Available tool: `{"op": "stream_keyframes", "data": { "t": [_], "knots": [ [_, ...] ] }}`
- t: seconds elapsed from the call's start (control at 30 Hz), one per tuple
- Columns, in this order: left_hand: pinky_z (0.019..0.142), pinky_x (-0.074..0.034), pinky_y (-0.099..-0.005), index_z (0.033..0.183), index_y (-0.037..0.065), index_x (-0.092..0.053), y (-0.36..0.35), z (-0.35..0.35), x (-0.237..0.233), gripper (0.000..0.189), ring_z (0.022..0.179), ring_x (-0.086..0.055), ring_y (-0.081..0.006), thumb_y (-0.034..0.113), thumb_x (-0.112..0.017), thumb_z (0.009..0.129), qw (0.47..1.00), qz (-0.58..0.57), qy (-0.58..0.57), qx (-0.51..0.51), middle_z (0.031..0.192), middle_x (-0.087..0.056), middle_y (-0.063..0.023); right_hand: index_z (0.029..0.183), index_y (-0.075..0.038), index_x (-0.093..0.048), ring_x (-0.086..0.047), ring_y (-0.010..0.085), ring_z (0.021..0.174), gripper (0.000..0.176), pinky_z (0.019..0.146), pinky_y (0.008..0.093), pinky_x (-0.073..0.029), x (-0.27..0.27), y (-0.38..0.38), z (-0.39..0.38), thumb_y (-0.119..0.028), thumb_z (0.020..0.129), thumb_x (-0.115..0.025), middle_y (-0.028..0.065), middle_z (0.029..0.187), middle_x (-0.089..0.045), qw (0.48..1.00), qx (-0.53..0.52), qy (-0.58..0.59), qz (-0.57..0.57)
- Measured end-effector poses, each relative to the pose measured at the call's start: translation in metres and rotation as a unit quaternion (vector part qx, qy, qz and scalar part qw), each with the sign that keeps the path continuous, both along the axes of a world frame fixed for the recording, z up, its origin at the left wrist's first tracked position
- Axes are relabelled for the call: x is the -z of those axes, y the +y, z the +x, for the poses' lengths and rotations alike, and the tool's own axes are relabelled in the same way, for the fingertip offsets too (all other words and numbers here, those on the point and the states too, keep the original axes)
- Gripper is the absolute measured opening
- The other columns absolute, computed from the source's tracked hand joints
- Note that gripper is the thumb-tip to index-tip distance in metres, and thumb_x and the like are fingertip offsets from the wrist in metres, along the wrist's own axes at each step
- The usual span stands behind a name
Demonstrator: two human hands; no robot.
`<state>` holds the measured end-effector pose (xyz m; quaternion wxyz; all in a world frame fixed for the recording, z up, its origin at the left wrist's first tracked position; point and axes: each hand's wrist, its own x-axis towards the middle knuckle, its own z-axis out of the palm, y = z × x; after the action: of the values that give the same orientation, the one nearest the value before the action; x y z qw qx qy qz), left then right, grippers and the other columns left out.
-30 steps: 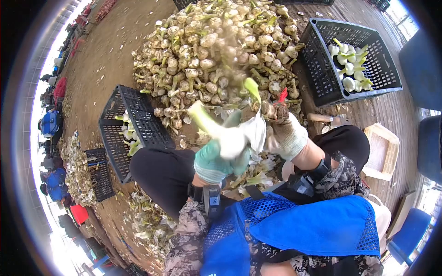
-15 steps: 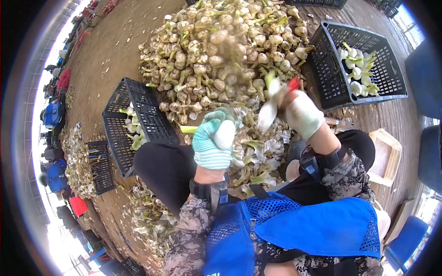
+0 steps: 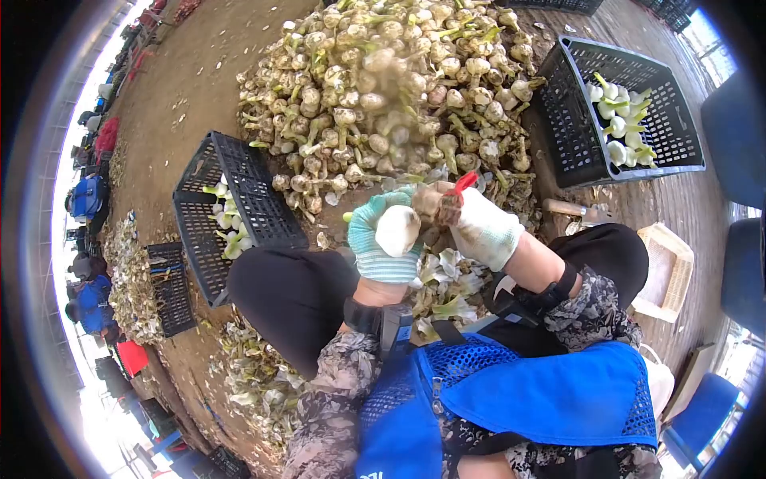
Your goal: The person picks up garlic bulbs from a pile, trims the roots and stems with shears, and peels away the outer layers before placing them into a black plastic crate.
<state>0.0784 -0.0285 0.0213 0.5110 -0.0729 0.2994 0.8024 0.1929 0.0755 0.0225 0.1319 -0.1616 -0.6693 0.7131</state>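
Observation:
My left hand (image 3: 381,239), in a striped mint-and-white glove, is wrapped round a white garlic bulb (image 3: 396,231) whose green stem end pokes out at the left. Against the bulb's right side, my right hand (image 3: 479,227) has its fingers closed; its white glove leaves brown, dirty fingertips showing, with a red strip (image 3: 464,184) beside them. I cannot tell what these fingers grip. Beyond both hands rises a large heap of unpeeled garlic (image 3: 383,96). Loose garlic skins (image 3: 447,291) lie below the hands, between my knees.
Black crates with peeled garlic stand at left (image 3: 239,191) and right (image 3: 574,120). A wooden-handled tool (image 3: 565,207) lies near my right knee, with a pale wooden tray (image 3: 678,271) farther right. More skins (image 3: 263,375) cover the floor at left. People in blue (image 3: 92,299) sit at the far left.
My right hand has come down and left to meet the bulb. The white piece hanging below it is out of sight. My left hand has shifted slightly right, turning the bulb.

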Motion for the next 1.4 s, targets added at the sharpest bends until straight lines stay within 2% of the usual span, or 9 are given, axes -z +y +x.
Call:
{"op": "stream_keyframes", "data": {
  "t": [0.2, 0.33, 0.63, 0.7, 0.83, 0.93, 1.07, 1.37, 1.4],
  "knots": [
    [0.070, -0.050, -0.0341, 0.081, 0.006, -0.060, 0.006, 0.003, 0.004, 0.021, 0.073, -0.060, -0.0228, 0.023, -0.049, 0.080, 0.999, -0.016, -0.028, 0.007, 0.078, -0.063, -0.0082, 0.095, -0.002, -0.061, -0.058, 0.0229, 0.071, 0.026, 0.065, 0.0308, -0.047, -0.036, -0.021, -0.009, -0.011, 0.072, -0.067, 0.0125, 0.083, -0.060, 0.948, 0.176, -0.110, -0.242],
    [0.071, -0.050, -0.0346, 0.082, 0.002, -0.059, 0.013, 0.001, 0.009, 0.028, 0.073, -0.060, -0.0241, 0.027, -0.047, 0.082, 0.997, -0.062, -0.049, 0.019, 0.079, -0.063, -0.0108, 0.086, -0.005, -0.063, -0.059, 0.0252, 0.071, 0.018, 0.064, 0.0307, -0.046, -0.024, -0.027, -0.002, -0.013, 0.071, -0.069, 0.0099, 0.077, -0.060, 0.939, 0.244, 0.035, 0.240],
    [0.050, -0.044, -0.0380, 0.092, 0.016, -0.059, 0.008, -0.035, 0.012, 0.026, 0.063, -0.055, -0.0226, 0.035, -0.057, 0.075, 0.971, -0.174, -0.164, 0.031, 0.079, -0.061, -0.0039, 0.088, -0.008, -0.061, -0.058, 0.0328, 0.076, 0.023, 0.068, 0.0387, -0.047, -0.031, -0.058, 0.010, -0.017, 0.067, -0.063, 0.0122, 0.081, -0.059, 0.959, 0.048, 0.000, 0.280],
    [0.047, -0.048, -0.0321, 0.079, 0.009, -0.055, -0.005, -0.078, -0.014, 0.027, 0.059, -0.056, -0.0204, 0.035, -0.049, 0.078, 0.986, 0.070, -0.142, -0.054, 0.066, -0.057, -0.0053, 0.090, -0.005, -0.064, -0.060, 0.0277, 0.073, 0.023, 0.068, 0.0373, -0.049, 0.001, -0.015, 0.006, -0.024, 0.079, -0.058, 0.0152, 0.083, -0.061, 0.963, 0.045, -0.195, 0.182],
    [0.054, -0.045, -0.0343, 0.097, -0.006, -0.047, -0.038, -0.149, -0.065, 0.054, 0.062, -0.051, -0.0203, 0.046, -0.049, 0.080, 0.950, 0.071, -0.044, -0.301, 0.080, -0.054, -0.0148, 0.092, -0.003, -0.063, -0.059, 0.0368, 0.088, 0.026, 0.075, 0.0401, -0.048, 0.068, 0.075, 0.015, -0.017, 0.070, -0.058, 0.0215, 0.091, -0.062, 0.837, 0.017, -0.494, 0.236],
    [0.060, -0.047, -0.0348, 0.108, -0.010, -0.048, -0.032, -0.117, -0.067, 0.065, 0.068, -0.055, -0.0242, 0.048, -0.053, 0.080, 0.979, -0.009, -0.036, -0.200, 0.087, -0.057, -0.0184, 0.098, 0.000, -0.061, -0.057, 0.0361, 0.100, 0.030, 0.081, 0.0409, -0.046, 0.046, 0.107, 0.013, -0.020, 0.076, -0.056, 0.0243, 0.102, -0.059, 0.816, 0.021, -0.530, 0.231],
    [0.065, -0.045, -0.0331, 0.105, 0.002, -0.061, -0.032, -0.082, -0.027, 0.041, 0.071, -0.058, -0.0219, 0.037, -0.052, 0.085, 0.997, -0.016, -0.080, -0.003, 0.088, -0.063, -0.0143, 0.126, -0.005, -0.043, -0.048, 0.0340, 0.114, 0.056, 0.090, 0.0371, -0.043, 0.170, 0.119, 0.013, -0.019, 0.075, -0.061, 0.0209, 0.125, -0.047, 0.729, 0.149, -0.659, 0.111],
    [0.055, -0.044, -0.0318, 0.098, 0.004, -0.065, -0.019, -0.057, -0.004, 0.032, 0.059, -0.057, -0.0200, 0.029, -0.048, 0.087, 0.984, -0.136, -0.100, 0.057, 0.079, -0.064, -0.0099, 0.096, -0.001, -0.062, -0.058, 0.0346, 0.094, 0.032, 0.075, 0.0358, -0.046, 0.205, 0.122, 0.005, -0.024, 0.077, -0.051, 0.0198, 0.100, -0.061, 0.766, 0.273, -0.581, -0.023],
    [0.056, -0.046, -0.0327, 0.096, 0.003, -0.065, -0.018, -0.056, 0.003, 0.032, 0.059, -0.059, -0.0211, 0.028, -0.047, 0.087, 0.983, -0.110, -0.124, 0.079, 0.078, -0.065, -0.0108, 0.094, -0.002, -0.062, -0.056, 0.0268, 0.085, 0.026, 0.070, 0.0336, -0.045, 0.186, 0.119, 0.005, -0.019, 0.078, -0.052, 0.0142, 0.091, -0.060, 0.838, 0.224, -0.497, -0.021]
  ]
}}
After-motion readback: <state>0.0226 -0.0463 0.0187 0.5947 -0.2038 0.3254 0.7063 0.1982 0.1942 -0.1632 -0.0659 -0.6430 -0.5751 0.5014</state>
